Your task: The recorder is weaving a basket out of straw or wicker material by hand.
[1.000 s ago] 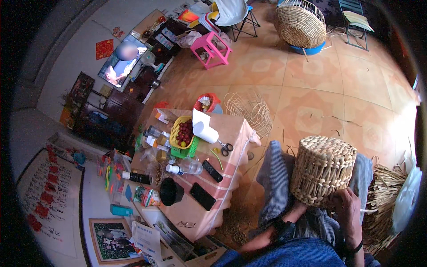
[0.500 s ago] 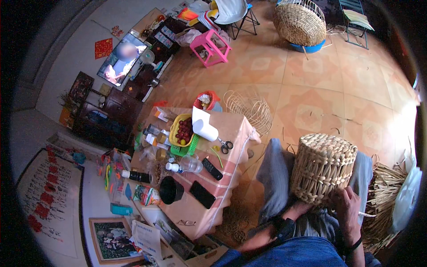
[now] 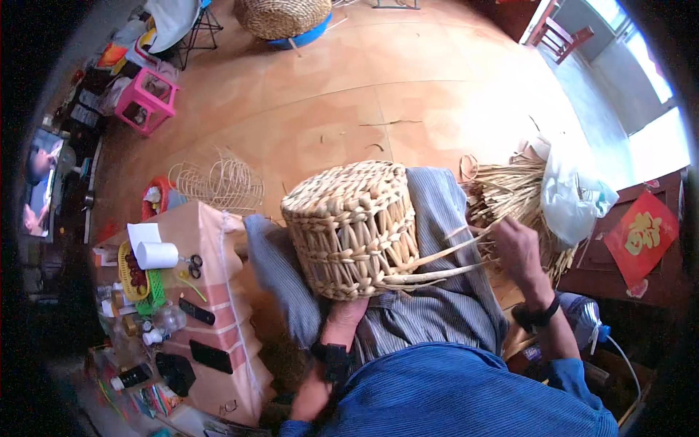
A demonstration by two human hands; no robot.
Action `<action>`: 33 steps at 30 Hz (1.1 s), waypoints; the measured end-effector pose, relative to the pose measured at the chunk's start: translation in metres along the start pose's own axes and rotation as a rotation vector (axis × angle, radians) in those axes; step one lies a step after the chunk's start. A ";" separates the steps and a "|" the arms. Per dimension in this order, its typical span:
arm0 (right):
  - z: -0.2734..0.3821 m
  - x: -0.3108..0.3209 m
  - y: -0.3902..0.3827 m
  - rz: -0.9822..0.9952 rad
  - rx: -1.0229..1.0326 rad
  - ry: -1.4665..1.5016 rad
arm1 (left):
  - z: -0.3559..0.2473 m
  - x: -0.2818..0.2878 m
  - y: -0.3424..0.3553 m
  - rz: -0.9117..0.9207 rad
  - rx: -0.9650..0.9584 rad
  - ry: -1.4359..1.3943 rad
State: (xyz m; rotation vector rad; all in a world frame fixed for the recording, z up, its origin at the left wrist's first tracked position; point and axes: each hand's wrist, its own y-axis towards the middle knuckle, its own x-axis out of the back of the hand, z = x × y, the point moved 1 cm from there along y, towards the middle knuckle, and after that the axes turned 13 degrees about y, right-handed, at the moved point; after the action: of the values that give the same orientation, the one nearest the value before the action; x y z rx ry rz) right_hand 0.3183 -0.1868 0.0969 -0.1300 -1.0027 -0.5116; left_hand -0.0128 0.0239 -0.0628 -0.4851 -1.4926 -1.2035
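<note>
A woven straw basket (image 3: 348,237) rests tilted on my lap, its closed round face turned up and away and an openwork band round its side. My left hand (image 3: 347,315) reaches in under the basket's near rim, so its fingers are hidden. Off to the right of the basket, my right hand (image 3: 518,251) is closed on a pale straw strand (image 3: 457,249) that runs out from the basket's lower right edge. Other loose strands (image 3: 437,275) stick out beside it.
Dry straw (image 3: 510,186) lies heaped at my right beside a clear plastic bag (image 3: 571,197). The cloth-covered table (image 3: 211,255) at my left bears scissors (image 3: 194,266), a phone (image 3: 211,355) and a remote control (image 3: 196,312). Beyond stand a wire-like coil (image 3: 218,182) and a pink stool (image 3: 147,100).
The view has swung to the right. My right hand has moved from the basket's near edge out to the right, drawing the straw strand out with it. My left hand stays at the basket.
</note>
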 end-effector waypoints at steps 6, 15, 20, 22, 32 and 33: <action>-0.001 -0.011 0.002 0.169 -0.007 -0.015 | 0.008 0.002 -0.011 0.231 0.319 -0.899; 0.098 -0.054 0.040 0.305 0.253 0.466 | 0.006 0.101 0.032 0.278 0.999 -2.298; 0.104 -0.065 0.041 0.382 0.186 0.650 | -0.004 0.096 0.024 0.162 1.123 -2.157; 0.102 -0.067 0.040 0.394 0.188 0.611 | -0.005 0.092 0.021 0.132 1.074 -2.139; 0.097 -0.079 0.041 0.374 0.184 0.618 | -0.006 0.077 0.005 0.132 1.020 -1.936; 0.098 -0.078 0.041 0.368 0.193 0.628 | -0.007 0.077 0.004 0.120 1.016 -1.920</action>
State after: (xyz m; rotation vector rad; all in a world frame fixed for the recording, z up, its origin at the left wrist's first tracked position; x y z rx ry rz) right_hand 0.2282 -0.0912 0.0901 0.0225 -0.3923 -0.0962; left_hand -0.0303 -0.0033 0.0075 -1.0144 -3.1610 0.7246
